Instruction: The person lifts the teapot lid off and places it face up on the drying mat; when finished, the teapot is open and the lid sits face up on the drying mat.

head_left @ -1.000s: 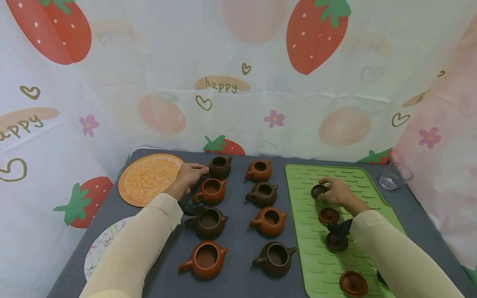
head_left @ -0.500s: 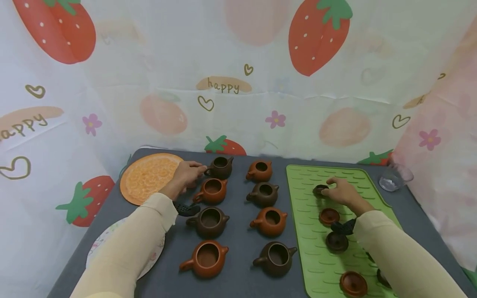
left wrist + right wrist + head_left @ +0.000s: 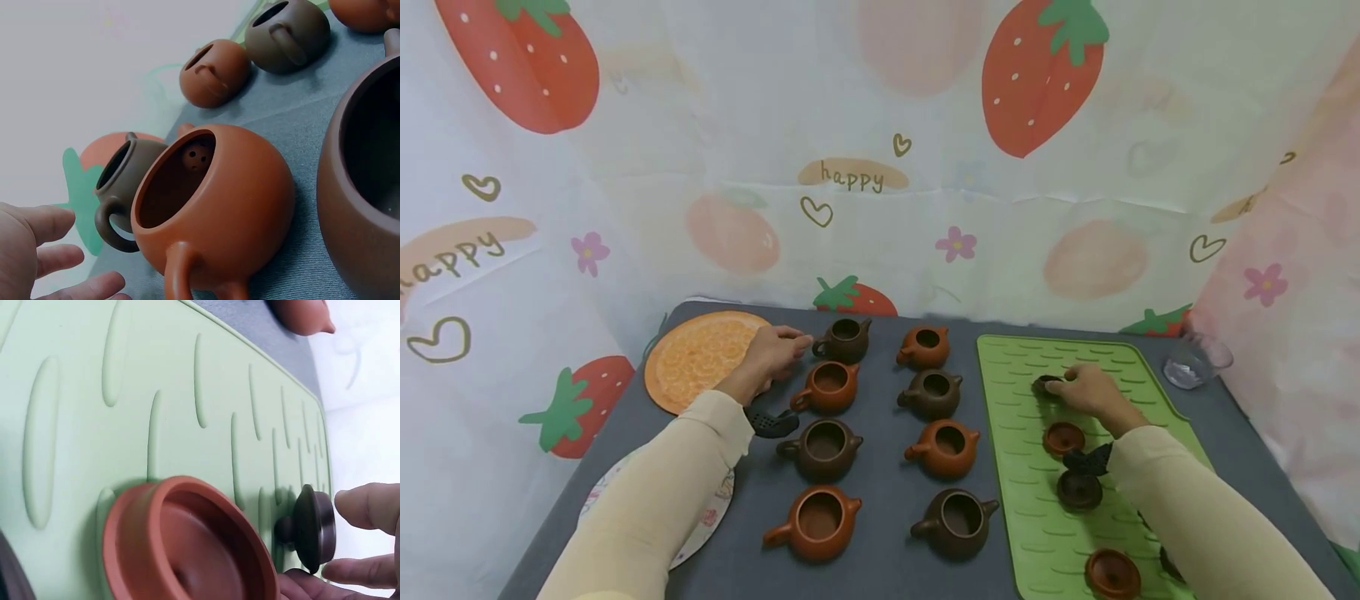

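My left hand point(image 3: 772, 357) reaches beside the handle of the far dark brown teapot point(image 3: 844, 352) in the head view. In the left wrist view its fingers point(image 3: 59, 259) are extended, a small gap short of that handle. An orange-red teapot point(image 3: 250, 194) without a lid stands just nearer. On the green mat point(image 3: 1011, 400), my right hand point(image 3: 1093, 390) pinches a small dark teapot lid point(image 3: 315, 528) at its edge. That lid is tilted, its knob toward the mat. A reddish lid point(image 3: 187, 537) lies upturned close by, its flange facing up.
More lidless teapots, such as an orange one point(image 3: 947, 458) and a dark one point(image 3: 958, 533), stand in two columns. Several lids, including a dark lid point(image 3: 1078, 492), lie on the mat. An orange round mat point(image 3: 700, 358), a patterned plate point(image 3: 700, 533) and a clear glass cup point(image 3: 1191, 367) are around.
The dark lid under my right hand has gone from lying nearly flat to tilted, and that hand has shifted slightly right. My left hand has drawn back a little from the far dark teapot.
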### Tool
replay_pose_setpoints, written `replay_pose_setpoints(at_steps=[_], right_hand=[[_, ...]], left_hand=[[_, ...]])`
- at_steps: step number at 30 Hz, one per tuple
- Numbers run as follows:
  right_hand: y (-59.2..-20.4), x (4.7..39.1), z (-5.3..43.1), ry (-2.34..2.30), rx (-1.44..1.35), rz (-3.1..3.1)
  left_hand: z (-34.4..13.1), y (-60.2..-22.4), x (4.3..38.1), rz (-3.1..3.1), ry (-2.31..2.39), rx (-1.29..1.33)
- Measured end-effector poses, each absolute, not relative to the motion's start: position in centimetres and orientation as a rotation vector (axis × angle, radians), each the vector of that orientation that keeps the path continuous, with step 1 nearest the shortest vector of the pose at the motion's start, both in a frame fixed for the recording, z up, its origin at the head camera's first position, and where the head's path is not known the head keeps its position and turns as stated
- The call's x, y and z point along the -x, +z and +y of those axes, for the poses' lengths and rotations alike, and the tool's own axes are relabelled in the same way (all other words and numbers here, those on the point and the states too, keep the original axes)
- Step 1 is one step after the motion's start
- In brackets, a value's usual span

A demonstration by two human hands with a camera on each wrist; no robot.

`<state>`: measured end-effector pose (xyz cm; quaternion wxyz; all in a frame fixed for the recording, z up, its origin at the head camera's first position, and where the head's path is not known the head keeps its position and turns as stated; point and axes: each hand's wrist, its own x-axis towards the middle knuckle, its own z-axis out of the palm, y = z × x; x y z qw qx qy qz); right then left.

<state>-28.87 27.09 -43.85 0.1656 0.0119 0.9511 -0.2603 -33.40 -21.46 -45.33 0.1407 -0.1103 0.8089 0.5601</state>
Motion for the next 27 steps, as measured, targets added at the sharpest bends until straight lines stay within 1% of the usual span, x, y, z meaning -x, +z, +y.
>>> replay_pose_setpoints(at_steps=[5, 14, 23, 27], right_hand=[[-44.4, 28.7, 26.8, -0.757, -0.031, 2.705], [-45.1, 28.9, 25.9, -0.638, 0.145, 2.837], [-45.0, 28.7, 26.1, -0.694, 0.13, 2.812], [-44.5, 28.5, 26.4, -0.698, 0.079, 2.792]], left_hand=[[-21.4, -45.8, 33.2, 2.3, 1.61, 0.348], [-21.4, -45.8, 32.8, 2.286, 1.636, 0.345], [-21.4, -45.7, 32.8, 2.282, 1.643, 0.339], [-21.6, -45.4, 32.9, 2.329, 1.61, 0.322]])
